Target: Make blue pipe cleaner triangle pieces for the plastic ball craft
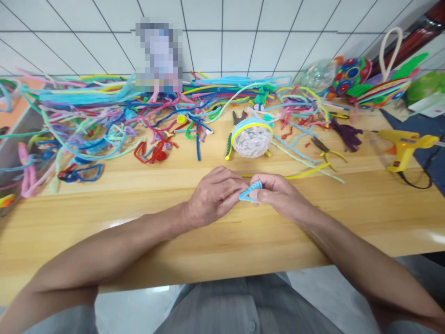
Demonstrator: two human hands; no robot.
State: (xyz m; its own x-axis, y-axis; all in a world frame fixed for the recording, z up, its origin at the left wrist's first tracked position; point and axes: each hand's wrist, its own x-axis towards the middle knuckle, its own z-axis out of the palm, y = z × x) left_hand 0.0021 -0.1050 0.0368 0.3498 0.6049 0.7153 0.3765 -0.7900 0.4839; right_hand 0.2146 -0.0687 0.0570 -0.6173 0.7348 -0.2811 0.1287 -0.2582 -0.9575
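Observation:
A small light-blue piece of bent pipe cleaner [247,193] is pinched between my two hands above the front part of the table. My left hand [216,195] grips its left end with fingertips pressed together. The thumb and fingers of my right hand [274,195] close on its ribbed right side. A yellow pipe cleaner [308,172] lies behind my right hand. Just beyond the hands rests a round clear piece [252,140] with a yellow rim and blue along its top. Green-and-yellow-handled pliers [228,146] lie partly hidden under it.
Tangled pipe cleaners [104,120] cover the table's back and left. On the right are another pair of pliers [328,150], a purple tassel-like bundle [346,134] and a yellow glue gun [405,146] with a cord. Colourful decorated crafts [351,76] stand at the back right by the tiled wall.

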